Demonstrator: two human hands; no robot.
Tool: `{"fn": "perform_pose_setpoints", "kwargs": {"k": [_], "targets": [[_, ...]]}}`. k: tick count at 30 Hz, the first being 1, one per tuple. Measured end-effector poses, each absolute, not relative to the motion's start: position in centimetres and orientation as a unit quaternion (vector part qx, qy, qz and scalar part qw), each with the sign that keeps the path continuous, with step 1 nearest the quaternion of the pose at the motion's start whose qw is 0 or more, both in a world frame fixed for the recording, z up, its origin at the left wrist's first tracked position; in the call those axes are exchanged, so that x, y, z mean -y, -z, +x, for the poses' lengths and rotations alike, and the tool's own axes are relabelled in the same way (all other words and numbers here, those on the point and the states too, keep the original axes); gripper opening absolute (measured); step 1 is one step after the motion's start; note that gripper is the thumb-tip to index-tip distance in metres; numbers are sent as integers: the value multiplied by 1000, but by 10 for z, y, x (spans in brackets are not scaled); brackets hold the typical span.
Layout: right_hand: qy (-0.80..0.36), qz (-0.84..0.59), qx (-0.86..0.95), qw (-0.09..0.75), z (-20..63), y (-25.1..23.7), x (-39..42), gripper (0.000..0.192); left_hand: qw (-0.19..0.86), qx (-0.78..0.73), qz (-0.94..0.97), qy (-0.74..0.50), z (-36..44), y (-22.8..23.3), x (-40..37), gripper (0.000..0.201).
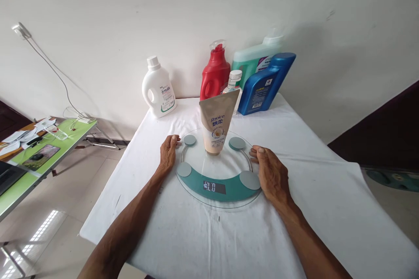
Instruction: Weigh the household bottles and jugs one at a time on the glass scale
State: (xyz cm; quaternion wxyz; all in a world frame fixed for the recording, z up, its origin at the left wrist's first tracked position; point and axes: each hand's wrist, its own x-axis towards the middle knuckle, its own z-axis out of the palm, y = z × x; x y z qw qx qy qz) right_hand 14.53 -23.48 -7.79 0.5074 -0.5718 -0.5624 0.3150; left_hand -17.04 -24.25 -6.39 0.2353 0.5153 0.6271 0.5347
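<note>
Nearest, two bare forearms reach forward over the white-clothed bench (327, 209). The left hand (168, 152) lies flat on the cloth, its grip loose and holding nothing, fingertips touching the left rim of a round glass scale (218, 170). The right hand (271, 174) rests palm down at the opposite rim, its grip likewise slack and empty, fingers against the glass edge.

Between the two hands sits the scale, with a teal band along its near side and a small lit display (214, 187) in that band; the digits are too blurred to read surely. Four grey round pads mark the glass.

Just beyond the fingertips, midway between the hands, a beige shampoo tube (216, 124) stands cap-down and upright on the middle of the scale, touched by neither hand.

Farther off, against the wall, stand bottles: a white jug (159, 89) well beyond the left hand, a red bottle (215, 74) behind the tube, a small clear bottle (234, 82) beside it, then a blue canister (266, 83) leaning before a pale green jug (253, 59), beyond the right hand.

Far out from the left hand, a green table (42, 157) carries papers.
</note>
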Motion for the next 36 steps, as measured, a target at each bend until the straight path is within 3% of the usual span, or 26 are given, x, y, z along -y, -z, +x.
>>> {"fn": "perform_pose_setpoints", "kwargs": {"k": [36], "targets": [[-303,-564,575,509,148,83,231,52,239,-634,514,-526,-170,62,245,43]]}}
